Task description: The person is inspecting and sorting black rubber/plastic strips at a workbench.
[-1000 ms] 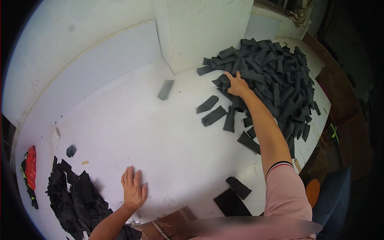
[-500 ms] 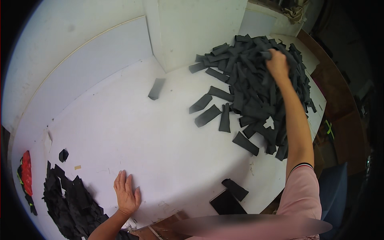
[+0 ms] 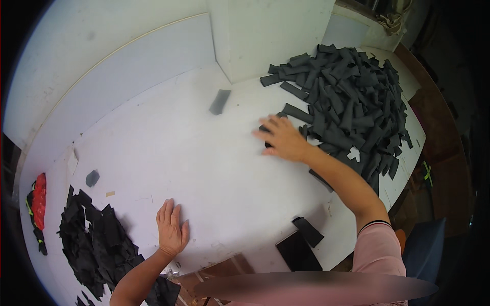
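Note:
My left hand (image 3: 172,228) lies flat on the white table with its fingers stretched out and nothing in it. At the left edge of the large heap of dark grey fabric strips (image 3: 352,102), my right hand (image 3: 284,136) reaches out with fingers spread, slightly blurred. It is over a few loose strips, mostly hidden beneath the palm; whether it touches them I cannot tell. Just beyond it, one strip (image 3: 297,112) points out of the heap. A lone grey strip (image 3: 220,102) rests farther back, near the wall corner.
A pile of black fabric pieces (image 3: 97,234) lies at the left, with one small dark piece (image 3: 92,178) behind it. Near the front edge, a strip (image 3: 308,231) overlaps a flat black rectangular object (image 3: 298,253). A red bundle (image 3: 39,201) sits far left; a blue chair (image 3: 423,250) stands at right.
My right hand has moved from the top of the heap leftward and nearer, to its left edge. My left hand stays flat on the table. The whole view has shifted slightly.

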A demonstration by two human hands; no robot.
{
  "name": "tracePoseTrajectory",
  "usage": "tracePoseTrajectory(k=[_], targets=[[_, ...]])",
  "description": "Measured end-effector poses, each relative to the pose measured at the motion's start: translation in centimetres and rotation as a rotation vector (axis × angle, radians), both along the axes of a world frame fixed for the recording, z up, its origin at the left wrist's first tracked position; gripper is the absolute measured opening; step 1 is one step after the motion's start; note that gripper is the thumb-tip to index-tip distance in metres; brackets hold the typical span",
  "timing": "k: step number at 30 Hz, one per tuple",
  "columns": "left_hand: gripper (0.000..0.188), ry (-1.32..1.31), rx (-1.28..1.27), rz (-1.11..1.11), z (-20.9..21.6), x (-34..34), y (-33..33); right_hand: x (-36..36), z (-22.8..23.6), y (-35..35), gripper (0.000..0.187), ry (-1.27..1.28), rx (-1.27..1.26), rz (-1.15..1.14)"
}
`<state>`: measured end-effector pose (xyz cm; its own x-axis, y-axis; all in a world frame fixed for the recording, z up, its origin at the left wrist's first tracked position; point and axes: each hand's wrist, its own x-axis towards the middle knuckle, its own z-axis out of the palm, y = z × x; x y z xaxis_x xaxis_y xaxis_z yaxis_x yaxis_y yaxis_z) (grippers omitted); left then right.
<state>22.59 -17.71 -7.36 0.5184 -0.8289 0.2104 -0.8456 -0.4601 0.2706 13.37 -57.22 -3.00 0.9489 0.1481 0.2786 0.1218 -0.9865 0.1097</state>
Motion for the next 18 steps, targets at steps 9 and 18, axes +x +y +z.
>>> tracePoseTrajectory(k=[9, 18], targets=[[0.05, -0.013, -0.035, 0.046, 0.1, 0.1, -0.1, 4.5, 1.6, -5.6, 0.023, -0.151, -0.2, -0.691], [0.044, 0.04, -0.175, 0.014, -0.6, -0.1, -0.9, 9.8, -5.9, -4.1, 0.045, 0.118, -0.048, -0.67]])
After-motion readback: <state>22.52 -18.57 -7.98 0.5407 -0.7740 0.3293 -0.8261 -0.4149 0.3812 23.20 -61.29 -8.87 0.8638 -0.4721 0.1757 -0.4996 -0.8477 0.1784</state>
